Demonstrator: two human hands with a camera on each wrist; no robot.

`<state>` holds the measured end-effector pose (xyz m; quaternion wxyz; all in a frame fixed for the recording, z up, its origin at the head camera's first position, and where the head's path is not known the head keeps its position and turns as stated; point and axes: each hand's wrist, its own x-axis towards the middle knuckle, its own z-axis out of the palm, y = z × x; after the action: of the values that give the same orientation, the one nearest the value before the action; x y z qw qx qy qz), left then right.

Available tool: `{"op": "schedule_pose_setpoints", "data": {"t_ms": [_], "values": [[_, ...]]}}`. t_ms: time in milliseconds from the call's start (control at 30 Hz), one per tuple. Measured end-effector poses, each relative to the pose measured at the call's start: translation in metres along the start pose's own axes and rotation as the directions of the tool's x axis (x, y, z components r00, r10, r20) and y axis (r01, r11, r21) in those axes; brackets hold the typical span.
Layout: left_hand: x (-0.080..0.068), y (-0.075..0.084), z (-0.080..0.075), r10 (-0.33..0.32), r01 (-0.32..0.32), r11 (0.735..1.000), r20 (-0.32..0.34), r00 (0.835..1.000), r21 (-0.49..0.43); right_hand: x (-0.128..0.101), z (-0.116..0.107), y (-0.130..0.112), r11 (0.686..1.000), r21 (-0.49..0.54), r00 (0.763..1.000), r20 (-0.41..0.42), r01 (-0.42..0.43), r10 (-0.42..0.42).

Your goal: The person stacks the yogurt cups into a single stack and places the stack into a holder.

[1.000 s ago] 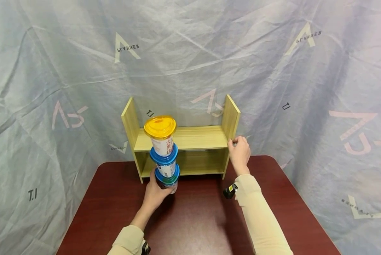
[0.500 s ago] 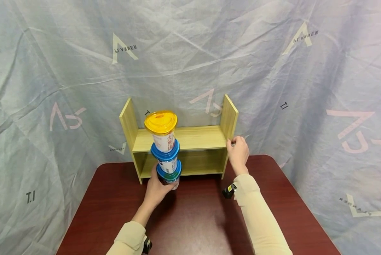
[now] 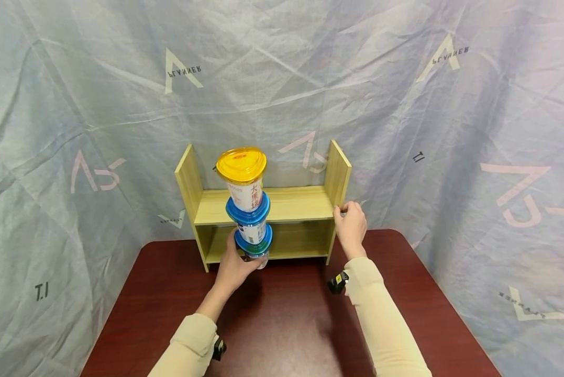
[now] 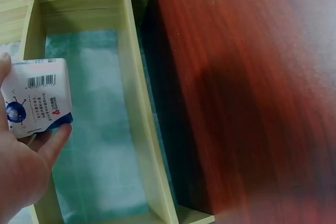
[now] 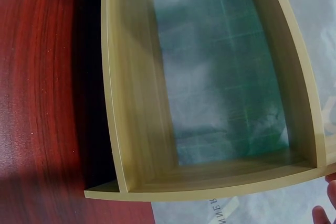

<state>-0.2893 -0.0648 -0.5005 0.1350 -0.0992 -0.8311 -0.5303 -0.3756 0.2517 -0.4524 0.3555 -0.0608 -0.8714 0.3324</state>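
Three lidded cups stand in a stack in the head view. A yellow-lidded cup (image 3: 247, 196) is on top, a blue-lidded cup (image 3: 253, 232) in the middle, and a blue-lidded bottom cup (image 3: 262, 260) underneath. My left hand (image 3: 235, 267) grips the bottom cup with thumb and fingers, in front of the shelf's left half. In the left wrist view a white cup (image 4: 44, 90) shows a barcode and a blueberry picture. My right hand (image 3: 350, 224) is at the right side panel (image 3: 339, 175) of the wooden shelf, fingers curled and pinching its front edge.
The two-level wooden shelf (image 3: 296, 201) stands at the back of the dark red table (image 3: 286, 324). Behind it hangs a grey cloth (image 3: 272, 73) with printed letters. A black wrist camera (image 3: 339, 283) sits below the right sleeve.
The cup stack has risen and shifted slightly right in the head view, carried by my left hand. My right hand keeps its place at the shelf's side panel.
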Motion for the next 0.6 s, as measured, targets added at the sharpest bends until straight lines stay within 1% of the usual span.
{"op": "schedule_pose_setpoints", "data": {"t_ms": [100,400,600], "values": [[0.005,0.003,0.0,0.006,-0.006,1.0,0.003,1.0,0.015,0.0,0.0,0.0,1.0,-0.004,1.0,-0.003,0.001,-0.001],[0.015,0.014,-0.002,0.021,-0.02,1.0,0.014,1.0,-0.013,0.001,0.001,0.001,1.0,-0.002,1.0,0.003,0.0,0.0],[0.022,0.024,-0.004,0.033,-0.032,0.999,0.027,0.999,-0.035,0.0,0.003,0.003,1.0,0.002,1.0,-0.023,0.008,-0.008]]}}
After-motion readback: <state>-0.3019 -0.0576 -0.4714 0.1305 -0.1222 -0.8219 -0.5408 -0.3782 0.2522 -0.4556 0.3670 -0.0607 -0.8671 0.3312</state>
